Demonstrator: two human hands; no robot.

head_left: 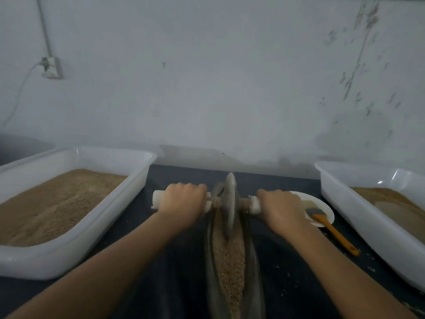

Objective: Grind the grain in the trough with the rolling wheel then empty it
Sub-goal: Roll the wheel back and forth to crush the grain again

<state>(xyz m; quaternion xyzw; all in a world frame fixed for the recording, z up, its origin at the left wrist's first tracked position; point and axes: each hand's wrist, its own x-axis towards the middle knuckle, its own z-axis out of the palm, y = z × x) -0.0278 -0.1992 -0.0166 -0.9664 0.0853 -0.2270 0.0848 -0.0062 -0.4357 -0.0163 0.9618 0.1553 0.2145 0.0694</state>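
Grain (228,268) filling trough (209,261), brown meal in both tubs (76,217)

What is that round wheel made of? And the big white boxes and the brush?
The rolling wheel looks like dull grey metal or stone; its rough, matte face leaves that open. The left tub and right tub seem plastic: smooth, white, slightly see-through, with shiny glints. The brush has an orange handle, probably plastic or painted wood, and dark bristles.
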